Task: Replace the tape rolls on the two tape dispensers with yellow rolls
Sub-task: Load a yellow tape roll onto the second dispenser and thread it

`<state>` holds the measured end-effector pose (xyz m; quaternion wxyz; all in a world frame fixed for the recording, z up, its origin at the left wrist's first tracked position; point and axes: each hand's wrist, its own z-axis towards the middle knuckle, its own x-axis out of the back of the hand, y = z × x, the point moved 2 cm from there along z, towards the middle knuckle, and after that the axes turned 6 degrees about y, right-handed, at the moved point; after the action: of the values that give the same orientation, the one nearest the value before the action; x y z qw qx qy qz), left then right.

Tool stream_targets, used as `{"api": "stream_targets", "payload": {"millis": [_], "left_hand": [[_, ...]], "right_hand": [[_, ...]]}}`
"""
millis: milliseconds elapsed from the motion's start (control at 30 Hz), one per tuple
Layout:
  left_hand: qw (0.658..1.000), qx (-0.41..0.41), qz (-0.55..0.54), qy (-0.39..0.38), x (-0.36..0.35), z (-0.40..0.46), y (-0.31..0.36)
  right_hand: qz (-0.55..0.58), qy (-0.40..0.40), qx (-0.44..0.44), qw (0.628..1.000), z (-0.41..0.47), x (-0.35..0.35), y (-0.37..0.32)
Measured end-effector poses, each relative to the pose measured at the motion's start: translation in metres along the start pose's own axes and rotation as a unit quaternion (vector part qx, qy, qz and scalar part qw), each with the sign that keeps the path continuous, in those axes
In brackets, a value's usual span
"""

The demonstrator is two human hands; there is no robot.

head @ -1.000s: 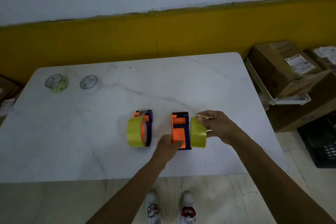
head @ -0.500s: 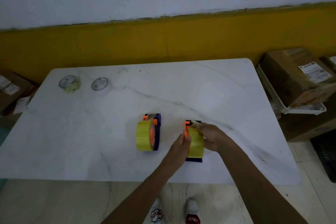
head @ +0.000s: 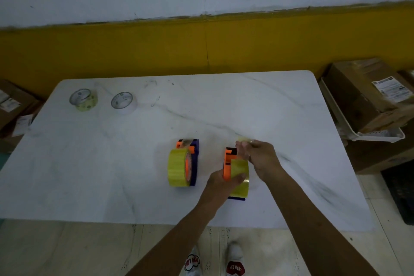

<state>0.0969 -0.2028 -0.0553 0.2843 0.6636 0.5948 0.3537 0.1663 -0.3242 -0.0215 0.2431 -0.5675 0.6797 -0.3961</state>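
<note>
On the right dispenser (head: pixel 229 163), both hands' grip.

A white desk (head: pixel 89 175) stands by a yellow and white wall. Two tape dispensers lie on it, side by side. The left dispenser (head: pixel 194 152) has a yellow roll (head: pixel 178 167) on it. The left hand (head: pixel 220 182) holds the right dispenser (head: pixel 228 163) and its yellow roll (head: pixel 240 175). The right hand (head: pixel 259 157) pinches the loose end of the tape (head: pixel 243 139), just past the roll. Two old rolls (head: pixel 83 99) (head: pixel 123 101) sit far back on the left. Cardboard boxes (head: pixel 367 94) are stacked beside the desk.
</note>
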Motion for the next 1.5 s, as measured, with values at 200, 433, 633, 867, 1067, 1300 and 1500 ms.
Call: {"api": "stream_targets", "payload": {"millis": [200,433,633,867,1067,1300,1500], "left_hand": [[0.999,0.016,-0.030,-0.037,-0.008,0.005,0.000],[0.999,0.018,-0.023,-0.025,-0.002,0.011,0.001],[0.995,0.022,0.069,-0.065,-0.008,0.008,-0.016],[0.996,0.066,0.019,-0.065,-0.011,0.010,-0.015],[0.992,0.092,0.001,-0.085,-0.011,0.010,-0.008],[0.997,0.012,-0.011,-0.073,0.001,-0.005,0.005],[0.994,-0.084,-0.038,-0.052,0.007,-0.021,0.024]], "right_hand": [[-0.029,-0.044,0.027,0.998,0.012,-0.005,-0.013],[0.010,-0.061,0.025,0.998,0.031,-0.008,-0.035],[0.027,-0.087,0.044,0.995,0.052,-0.004,-0.063],[0.036,-0.099,0.061,0.993,0.074,-0.008,-0.067],[0.077,-0.081,0.084,0.990,0.085,-0.011,-0.067],[0.074,-0.081,0.071,0.991,0.108,0.004,-0.057],[0.086,-0.089,0.013,0.992,0.118,0.012,-0.032]]}}
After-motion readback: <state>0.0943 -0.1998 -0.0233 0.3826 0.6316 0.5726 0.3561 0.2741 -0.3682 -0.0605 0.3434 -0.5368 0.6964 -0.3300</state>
